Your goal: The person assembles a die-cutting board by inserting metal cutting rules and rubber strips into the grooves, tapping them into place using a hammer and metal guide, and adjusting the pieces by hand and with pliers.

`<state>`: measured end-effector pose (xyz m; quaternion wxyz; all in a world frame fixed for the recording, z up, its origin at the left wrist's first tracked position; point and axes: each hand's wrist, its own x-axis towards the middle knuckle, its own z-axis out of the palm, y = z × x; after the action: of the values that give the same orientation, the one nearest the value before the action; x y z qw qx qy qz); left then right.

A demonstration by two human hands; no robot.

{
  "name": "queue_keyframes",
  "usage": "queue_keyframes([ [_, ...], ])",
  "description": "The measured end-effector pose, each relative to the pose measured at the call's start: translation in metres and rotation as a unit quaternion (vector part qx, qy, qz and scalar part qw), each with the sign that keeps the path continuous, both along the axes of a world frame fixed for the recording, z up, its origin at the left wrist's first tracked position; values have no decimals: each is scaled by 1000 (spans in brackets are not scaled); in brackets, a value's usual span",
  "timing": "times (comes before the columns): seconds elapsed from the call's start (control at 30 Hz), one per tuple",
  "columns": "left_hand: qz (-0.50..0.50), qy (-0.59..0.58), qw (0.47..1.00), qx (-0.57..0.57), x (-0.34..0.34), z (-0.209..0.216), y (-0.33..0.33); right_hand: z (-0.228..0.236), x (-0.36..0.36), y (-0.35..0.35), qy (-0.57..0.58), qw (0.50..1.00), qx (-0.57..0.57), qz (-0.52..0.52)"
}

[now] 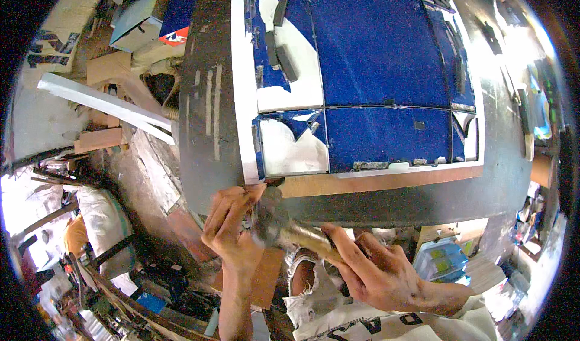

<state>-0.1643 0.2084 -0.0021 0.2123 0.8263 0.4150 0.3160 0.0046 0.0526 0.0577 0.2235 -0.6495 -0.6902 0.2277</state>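
Observation:
A blue panel (380,51) with torn white patches lies on a dark table, set in a white frame (244,99) along its sides. A brown wooden strip (374,181) runs along its near edge. My right hand (377,271) grips the wooden handle of a hammer (308,239). The hammer's head is smeared by motion and hangs beside the panel's near left corner, close to my left fingers. My left hand (232,220) is closed in a pinch at that corner, fingertips against the frame's end. What it pinches, if anything, is too small to tell.
The dark table (208,99) has a rounded edge around the panel. At the left, a long white bar (103,105) slants over wood scraps, with a filled white sack (103,226) below it. A blue clear-lidded box (441,259) stands under the table's near right side.

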Motion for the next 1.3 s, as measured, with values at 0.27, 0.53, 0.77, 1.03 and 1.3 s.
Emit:
queue_keyframes([
  [0.27,-7,-20,999,-47,-1,1,0,0,-2,1,13,1000,-15,-2],
  [0.53,-26,-21,999,-22,8,4,-1,2,5,-22,73,994,-28,-72],
  [0.77,200,11,976,-87,-15,6,-38,-5,72,-95,-173,933,22,-314],
  [1.03,244,30,964,-97,18,9,-80,-30,189,-170,-207,797,-11,-568],
  [1.3,266,38,956,-115,51,22,-108,-59,231,-191,-190,801,17,-568],
])
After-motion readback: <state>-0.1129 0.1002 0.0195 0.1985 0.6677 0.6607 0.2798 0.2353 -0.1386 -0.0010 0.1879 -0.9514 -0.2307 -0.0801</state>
